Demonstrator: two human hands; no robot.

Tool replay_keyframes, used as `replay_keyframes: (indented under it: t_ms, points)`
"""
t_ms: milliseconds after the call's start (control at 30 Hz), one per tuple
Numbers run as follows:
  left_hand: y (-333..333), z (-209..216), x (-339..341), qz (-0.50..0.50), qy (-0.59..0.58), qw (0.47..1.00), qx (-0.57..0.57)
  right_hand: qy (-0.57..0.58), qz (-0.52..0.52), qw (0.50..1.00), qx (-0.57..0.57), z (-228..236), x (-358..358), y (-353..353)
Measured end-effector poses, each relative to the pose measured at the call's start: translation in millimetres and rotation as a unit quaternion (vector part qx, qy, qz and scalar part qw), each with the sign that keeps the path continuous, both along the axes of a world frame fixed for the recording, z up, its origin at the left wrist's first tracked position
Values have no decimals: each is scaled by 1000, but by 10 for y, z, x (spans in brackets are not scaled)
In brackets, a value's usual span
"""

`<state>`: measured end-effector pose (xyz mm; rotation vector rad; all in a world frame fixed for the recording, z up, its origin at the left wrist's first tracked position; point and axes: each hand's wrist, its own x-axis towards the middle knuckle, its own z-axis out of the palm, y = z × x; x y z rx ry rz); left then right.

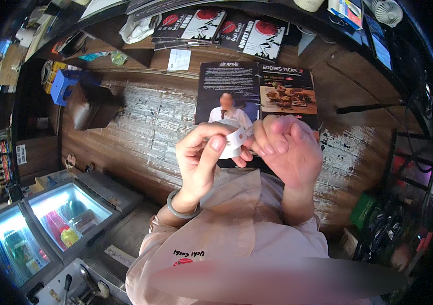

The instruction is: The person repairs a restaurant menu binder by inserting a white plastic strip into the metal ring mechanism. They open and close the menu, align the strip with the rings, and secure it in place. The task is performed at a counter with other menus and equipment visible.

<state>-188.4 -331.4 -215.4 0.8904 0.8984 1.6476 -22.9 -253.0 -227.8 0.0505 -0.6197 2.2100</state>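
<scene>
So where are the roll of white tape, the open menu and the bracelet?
Roll of white tape (232,142), head view, on its outer band.
Open menu (226,84), head view, on its dark left page.
Bracelet (178,211), head view, on its front curve.

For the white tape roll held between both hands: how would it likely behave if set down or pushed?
The white tape roll looks light: the left hand pinches it with fingertips alone. Being a ring, it would probably roll if stood on edge. Its loose end, by the right hand, looks thin and likely floppy.
</scene>
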Motion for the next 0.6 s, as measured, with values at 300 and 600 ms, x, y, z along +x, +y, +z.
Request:
replay_keyframes:
  t_ms: [300,600]
  points:
    - [20,-19,77,38,43,998,-19,142,92,984,-48,-130,-31,115]
    - [35,-39,94,28,68,997,-4,-50,-30,998,-10,86,59,15]
